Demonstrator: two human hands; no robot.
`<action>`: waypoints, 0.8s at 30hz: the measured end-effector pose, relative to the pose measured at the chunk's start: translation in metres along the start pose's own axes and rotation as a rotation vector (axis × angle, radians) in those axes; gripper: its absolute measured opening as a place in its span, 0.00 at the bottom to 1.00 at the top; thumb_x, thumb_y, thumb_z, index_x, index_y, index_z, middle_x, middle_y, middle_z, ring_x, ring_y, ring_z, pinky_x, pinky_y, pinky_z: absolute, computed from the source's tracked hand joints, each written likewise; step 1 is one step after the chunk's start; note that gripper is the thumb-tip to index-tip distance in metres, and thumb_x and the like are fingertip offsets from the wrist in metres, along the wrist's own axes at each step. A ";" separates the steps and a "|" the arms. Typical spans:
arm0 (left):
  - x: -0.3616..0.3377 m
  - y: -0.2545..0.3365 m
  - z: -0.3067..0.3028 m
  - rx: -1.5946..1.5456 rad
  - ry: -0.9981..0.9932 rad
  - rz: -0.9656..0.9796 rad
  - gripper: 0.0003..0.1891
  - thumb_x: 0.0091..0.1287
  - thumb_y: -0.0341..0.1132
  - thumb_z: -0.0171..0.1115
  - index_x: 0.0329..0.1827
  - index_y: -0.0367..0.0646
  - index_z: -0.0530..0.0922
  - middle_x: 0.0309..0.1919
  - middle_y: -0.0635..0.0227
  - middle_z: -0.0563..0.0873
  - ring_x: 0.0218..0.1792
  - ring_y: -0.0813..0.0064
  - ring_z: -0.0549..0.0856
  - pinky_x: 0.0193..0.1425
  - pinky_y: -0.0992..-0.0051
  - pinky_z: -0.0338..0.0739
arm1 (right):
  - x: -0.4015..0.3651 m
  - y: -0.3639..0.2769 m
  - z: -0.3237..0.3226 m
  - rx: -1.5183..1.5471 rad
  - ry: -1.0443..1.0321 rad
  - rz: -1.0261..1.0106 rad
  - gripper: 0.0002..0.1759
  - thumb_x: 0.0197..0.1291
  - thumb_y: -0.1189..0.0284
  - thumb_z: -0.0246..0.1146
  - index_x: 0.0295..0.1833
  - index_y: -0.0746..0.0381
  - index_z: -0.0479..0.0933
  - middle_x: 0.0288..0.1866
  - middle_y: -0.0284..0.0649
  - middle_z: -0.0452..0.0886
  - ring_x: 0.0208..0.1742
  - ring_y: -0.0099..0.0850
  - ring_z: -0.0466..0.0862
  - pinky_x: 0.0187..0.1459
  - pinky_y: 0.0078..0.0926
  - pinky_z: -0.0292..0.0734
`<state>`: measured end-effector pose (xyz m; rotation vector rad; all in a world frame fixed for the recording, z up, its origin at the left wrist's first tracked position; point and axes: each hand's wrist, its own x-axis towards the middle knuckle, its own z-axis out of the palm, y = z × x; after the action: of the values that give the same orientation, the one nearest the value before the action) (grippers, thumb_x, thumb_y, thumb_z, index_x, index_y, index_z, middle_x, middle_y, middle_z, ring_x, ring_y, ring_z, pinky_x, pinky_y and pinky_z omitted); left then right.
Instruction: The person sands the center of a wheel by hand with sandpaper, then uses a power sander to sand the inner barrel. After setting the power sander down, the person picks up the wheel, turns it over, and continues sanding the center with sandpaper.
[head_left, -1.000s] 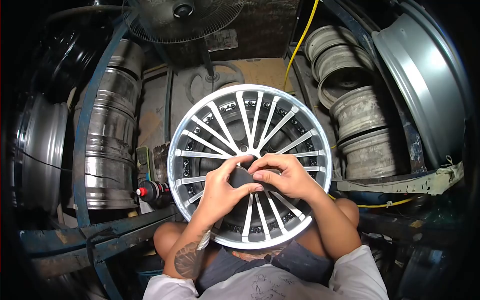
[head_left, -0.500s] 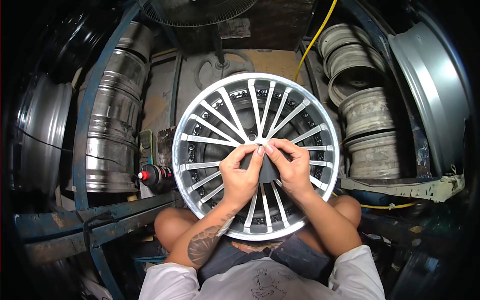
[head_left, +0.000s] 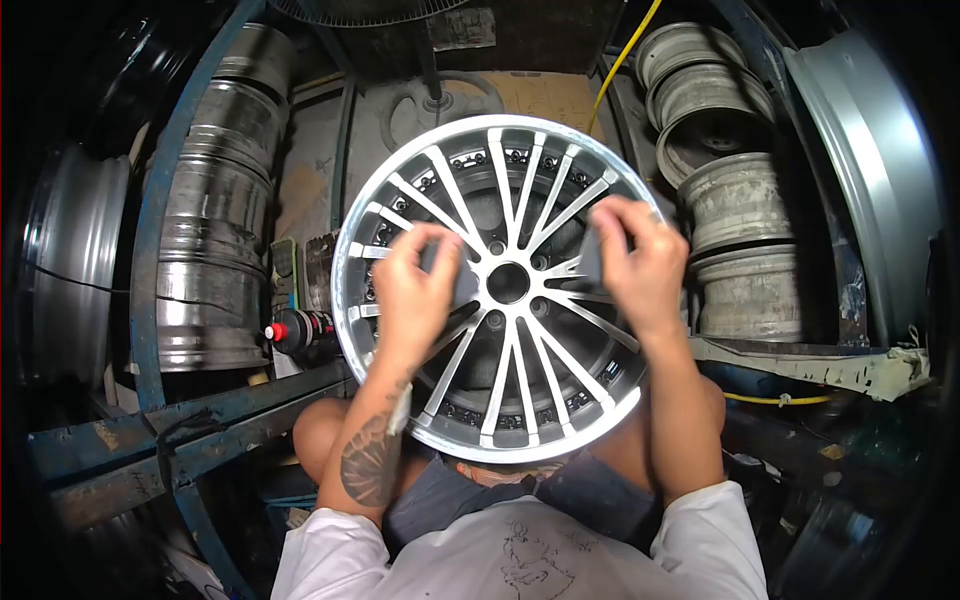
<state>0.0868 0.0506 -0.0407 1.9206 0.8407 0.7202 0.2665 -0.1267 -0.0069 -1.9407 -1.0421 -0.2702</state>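
Observation:
A multi-spoke alloy wheel (head_left: pixel 516 313) lies face up over my lap, its round centre hole showing. Above the spokes left of the hub, my left hand (head_left: pixel 413 290) pinches a small dark grey piece of sandpaper (head_left: pixel 466 286). Another dark grey piece of sandpaper (head_left: pixel 590 257) sticks out from the closed fingers of my right hand (head_left: pixel 642 262), right of the hub. Both hands are somewhat blurred, and their fingers hide most of each piece.
Stacked metal wheel barrels (head_left: pixel 215 215) stand at the left, with more worn rims (head_left: pixel 740 205) on the right. A black bottle with a red cap (head_left: pixel 297 331) sits beside the wheel. A blue metal frame (head_left: pixel 100 445) runs along the left; a yellow hose (head_left: pixel 625 65) hangs at the back.
My hands were together over the hub on one dark sheet of sandpaper. They have moved apart to left and right, a piece in each, uncovering the centre hole.

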 end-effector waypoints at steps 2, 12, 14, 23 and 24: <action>-0.024 -0.001 0.024 -0.343 -0.092 -0.103 0.06 0.72 0.32 0.73 0.41 0.39 0.87 0.34 0.65 0.92 0.34 0.77 0.89 0.42 0.74 0.82 | -0.014 -0.021 0.007 0.269 -0.164 0.004 0.05 0.64 0.79 0.72 0.44 0.66 0.89 0.37 0.47 0.90 0.38 0.40 0.92 0.41 0.32 0.85; -0.072 0.007 0.067 -1.848 -0.544 -0.982 0.26 0.88 0.51 0.39 0.71 0.41 0.74 0.66 0.60 0.83 0.67 0.68 0.83 0.76 0.62 0.76 | -0.042 -0.032 0.027 0.013 -0.235 -0.213 0.16 0.52 0.72 0.80 0.48 0.52 0.93 0.61 0.42 0.86 0.59 0.42 0.83 0.58 0.38 0.77; -0.073 0.008 0.068 -1.823 -0.519 -1.056 0.31 0.88 0.56 0.35 0.75 0.40 0.73 0.68 0.59 0.82 0.69 0.64 0.82 0.79 0.58 0.72 | -0.044 -0.033 0.029 -0.032 -0.234 -0.254 0.16 0.52 0.71 0.80 0.48 0.52 0.93 0.61 0.42 0.86 0.58 0.43 0.83 0.59 0.40 0.76; -0.059 0.020 0.050 -1.634 -0.360 -1.111 0.32 0.84 0.65 0.40 0.65 0.46 0.77 0.60 0.61 0.84 0.61 0.65 0.86 0.68 0.61 0.80 | -0.051 -0.039 0.031 0.216 -0.505 -0.180 0.27 0.53 0.67 0.80 0.60 0.60 0.87 0.58 0.42 0.86 0.58 0.46 0.83 0.65 0.47 0.75; -0.058 0.021 0.048 -1.601 -0.341 -1.095 0.31 0.84 0.64 0.40 0.65 0.46 0.77 0.60 0.61 0.84 0.61 0.65 0.86 0.67 0.62 0.81 | -0.047 -0.039 0.024 0.244 -0.590 -0.182 0.37 0.53 0.63 0.80 0.69 0.61 0.81 0.62 0.42 0.83 0.65 0.48 0.80 0.71 0.48 0.72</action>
<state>0.0939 -0.0261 -0.0510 0.0234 0.5802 0.1470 0.2028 -0.1239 -0.0227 -1.7369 -1.5538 0.3428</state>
